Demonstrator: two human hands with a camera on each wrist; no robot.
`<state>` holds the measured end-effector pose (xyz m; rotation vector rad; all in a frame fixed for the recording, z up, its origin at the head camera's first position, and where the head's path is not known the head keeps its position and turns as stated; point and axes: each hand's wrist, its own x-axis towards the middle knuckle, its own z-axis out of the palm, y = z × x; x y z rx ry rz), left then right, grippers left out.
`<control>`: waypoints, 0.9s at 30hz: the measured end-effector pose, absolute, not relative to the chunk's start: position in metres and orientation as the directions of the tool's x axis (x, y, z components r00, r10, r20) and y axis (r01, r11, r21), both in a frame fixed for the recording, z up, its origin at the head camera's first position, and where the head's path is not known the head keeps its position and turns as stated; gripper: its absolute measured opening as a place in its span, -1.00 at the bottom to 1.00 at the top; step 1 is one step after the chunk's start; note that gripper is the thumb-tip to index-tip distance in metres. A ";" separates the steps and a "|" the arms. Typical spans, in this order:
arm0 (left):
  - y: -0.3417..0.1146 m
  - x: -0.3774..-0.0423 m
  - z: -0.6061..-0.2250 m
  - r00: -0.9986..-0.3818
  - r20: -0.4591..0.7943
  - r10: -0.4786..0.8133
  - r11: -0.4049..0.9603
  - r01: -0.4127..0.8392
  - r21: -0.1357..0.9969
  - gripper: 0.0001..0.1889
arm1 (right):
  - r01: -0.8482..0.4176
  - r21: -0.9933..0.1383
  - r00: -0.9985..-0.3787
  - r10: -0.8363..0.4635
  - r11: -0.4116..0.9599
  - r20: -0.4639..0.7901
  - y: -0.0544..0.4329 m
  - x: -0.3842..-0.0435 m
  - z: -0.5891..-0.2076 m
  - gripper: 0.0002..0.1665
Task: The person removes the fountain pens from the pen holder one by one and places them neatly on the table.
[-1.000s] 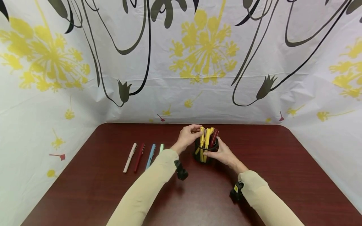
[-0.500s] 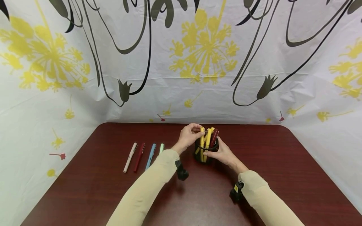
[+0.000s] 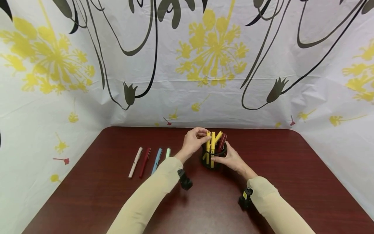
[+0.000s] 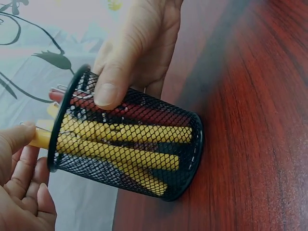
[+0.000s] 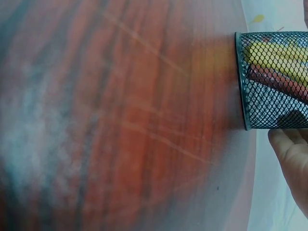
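A black mesh pen cup [image 3: 217, 166] stands upright toward the far side of the table. My right hand [image 3: 233, 160] grips it round its right side, thumb pressing the front of the mesh in the left wrist view. At the rim, my left hand [image 3: 192, 143] pinches the top end of a yellow pen [image 4: 41, 138] between thumb and fingers; the rest of that pen is inside the cup. Another yellow pen [image 3: 213, 141] stands close beside it, and a third yellow pen [image 3: 218, 136] leans right. Dark red pens [image 3: 223, 142] sit at the cup's right side.
Left of the cup lie a white pen [image 3: 135, 163], a dark red pen [image 3: 144, 163], a blue pen [image 3: 157, 160] and a light green pen [image 3: 168, 152], the last partly behind my left sleeve [image 3: 157, 191]. Patterned cloth [image 3: 163, 110] hangs behind the dark wooden table [image 3: 277, 156].
The middle yellow pen's top has shifted left, and it stands straighter, nearer the pinched one. Both hands keep their hold, with the left hand barely moved.
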<state>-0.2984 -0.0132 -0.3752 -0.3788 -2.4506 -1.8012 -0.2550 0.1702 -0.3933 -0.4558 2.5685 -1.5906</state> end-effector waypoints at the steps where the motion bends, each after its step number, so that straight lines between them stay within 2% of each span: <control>1: -0.014 -0.298 -0.374 -0.968 0.207 0.145 0.263 0.239 0.935 -0.75 | -0.206 -0.885 -0.952 -0.293 0.417 0.084 0.170 -0.254 -0.392 0.02; 5: -0.019 -0.296 -0.371 -0.976 0.191 0.103 0.171 0.207 0.963 -0.74 | -0.204 -0.884 -0.953 -0.292 0.420 0.080 0.169 -0.254 -0.392 -0.01; 10: -0.026 -0.295 -0.363 -0.986 0.158 0.060 -0.034 0.156 0.987 -0.72 | -0.212 -0.881 -0.953 -0.288 0.423 0.091 0.175 -0.265 -0.407 0.02; 18: -0.046 -0.291 -0.348 -0.996 0.087 0.010 -0.333 0.078 0.940 -0.76 | -0.233 -0.861 -0.953 -0.281 0.453 0.110 0.181 -0.278 -0.428 0.08; 27: -0.084 -0.289 -0.339 -0.998 0.034 -0.055 -0.496 0.057 0.866 -0.85 | -0.223 -0.868 -0.954 -0.280 0.444 0.102 0.181 -0.278 -0.427 0.11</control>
